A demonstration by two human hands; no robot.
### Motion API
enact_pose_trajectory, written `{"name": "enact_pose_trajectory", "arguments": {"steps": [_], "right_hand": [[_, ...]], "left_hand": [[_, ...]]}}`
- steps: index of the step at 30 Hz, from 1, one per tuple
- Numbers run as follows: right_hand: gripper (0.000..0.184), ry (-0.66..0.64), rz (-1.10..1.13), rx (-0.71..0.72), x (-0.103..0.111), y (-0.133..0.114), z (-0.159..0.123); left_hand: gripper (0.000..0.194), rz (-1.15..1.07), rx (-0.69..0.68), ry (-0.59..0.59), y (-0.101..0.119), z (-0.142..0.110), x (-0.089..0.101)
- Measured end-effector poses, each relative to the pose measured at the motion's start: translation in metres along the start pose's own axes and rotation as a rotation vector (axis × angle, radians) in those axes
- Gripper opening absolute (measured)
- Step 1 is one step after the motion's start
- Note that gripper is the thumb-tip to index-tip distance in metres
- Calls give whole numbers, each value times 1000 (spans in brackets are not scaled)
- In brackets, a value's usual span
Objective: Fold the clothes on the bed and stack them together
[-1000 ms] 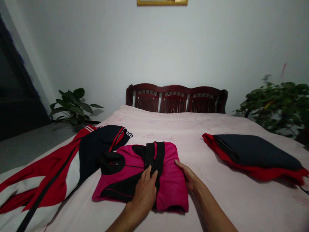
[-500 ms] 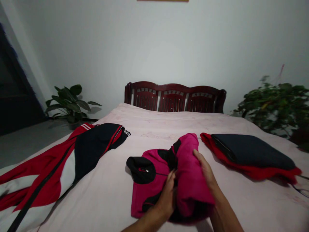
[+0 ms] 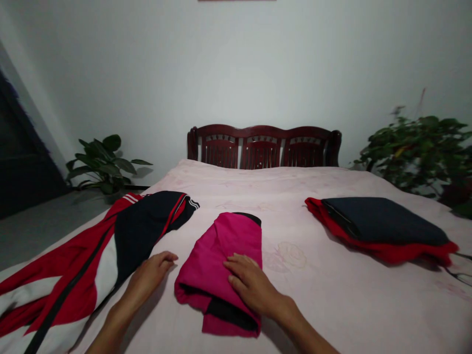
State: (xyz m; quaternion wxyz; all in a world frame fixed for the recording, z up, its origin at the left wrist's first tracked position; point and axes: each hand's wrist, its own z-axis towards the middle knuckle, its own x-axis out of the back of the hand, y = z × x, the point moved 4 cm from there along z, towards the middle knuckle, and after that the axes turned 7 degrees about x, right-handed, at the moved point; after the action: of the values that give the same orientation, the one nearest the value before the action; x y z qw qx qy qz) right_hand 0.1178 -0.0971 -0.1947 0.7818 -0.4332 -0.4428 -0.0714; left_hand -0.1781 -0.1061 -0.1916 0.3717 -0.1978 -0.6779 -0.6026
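Observation:
In the middle of the bed lies a magenta jacket [image 3: 221,255] with black trim, folded into a compact bundle. My right hand [image 3: 252,285] rests on top of it, palm down with the fingers stretched out. To the left of the bundle, apart from it, my left hand [image 3: 153,273] hovers over or lies on the sheet with nothing in it; its fingers are extended. Close to that hand a red, white and navy tracksuit jacket [image 3: 77,275] is spread out, its dark zip edge running lengthwise.
A folded navy garment [image 3: 387,221] lies on a red one [image 3: 394,253] at the right. Beside them are cords [image 3: 460,278]. The pink sheet [image 3: 313,305] covers the bed before a carved wooden headboard [image 3: 261,147]. Potted plants [image 3: 101,162] flank it.
The magenta jacket has been folded over onto itself and now lies flat, further left. My left hand has let go and moved left; my right hand has moved from gripping its edge to lying on top.

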Motion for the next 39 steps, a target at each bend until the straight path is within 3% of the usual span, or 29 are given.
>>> {"name": "enact_pose_trajectory", "arguments": {"steps": [3,6,9,12,16,19,23,26,30,34,39], "right_hand": [[43,145,-57,-20,2,-2,1],[47,212,-163,-39,8,-8,13],[52,149,-281,-65,9,-5,26],[57,46,-396,-96,8,17,43],[62,-32,-466,-394,19,72,65],[63,9,-468,-534,31,96,73],[51,102,-506,-489,47,92,84],[49,188,-551,-436,58,83,102],[50,184,-590,-354,60,76,144],[54,93,-614,-327,42,73,184],[39,28,-621,-234,25,72,207]], "left_hand": [[47,-126,-106,59,28,1,6],[57,50,-292,5,68,-14,-26],[60,395,-238,-136,78,-34,-68],[63,626,-135,-199,73,-54,-86],[64,697,-93,-248,67,-63,-78],[57,556,-120,-286,63,-46,-62],[61,253,-53,-181,55,0,-47],[78,126,37,-234,52,20,-57],[80,132,80,-266,57,13,-73],[81,150,87,-258,61,-3,-75],[77,113,60,-221,61,-11,-73]]}}
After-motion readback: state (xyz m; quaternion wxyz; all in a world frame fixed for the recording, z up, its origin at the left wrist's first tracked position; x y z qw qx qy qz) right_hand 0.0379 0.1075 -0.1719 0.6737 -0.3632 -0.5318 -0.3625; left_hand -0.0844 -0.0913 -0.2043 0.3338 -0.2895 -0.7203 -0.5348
